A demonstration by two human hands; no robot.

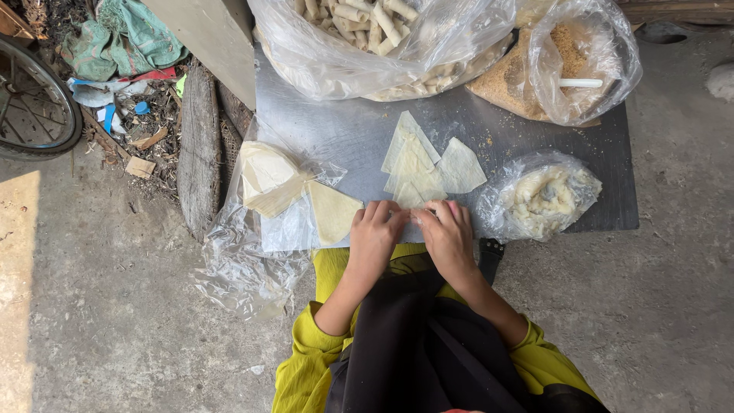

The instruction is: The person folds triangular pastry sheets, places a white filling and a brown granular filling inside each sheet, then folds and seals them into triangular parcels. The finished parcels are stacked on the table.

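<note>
Grey metal counter carries a big clear bag of pale rolls at the far edge, a crumb bag right, and a smaller filling bag. Left hand and right hand pinch a pastry wrapper at the near edge.

yellow-green sleeves, blk apron, bare hands

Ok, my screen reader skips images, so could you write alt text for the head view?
Both hands, left hand and right hand, press a triangular pastry wrapper on a metal tray. A bag of filling sits right, a wrapper stack left, finished rolls behind.
</note>
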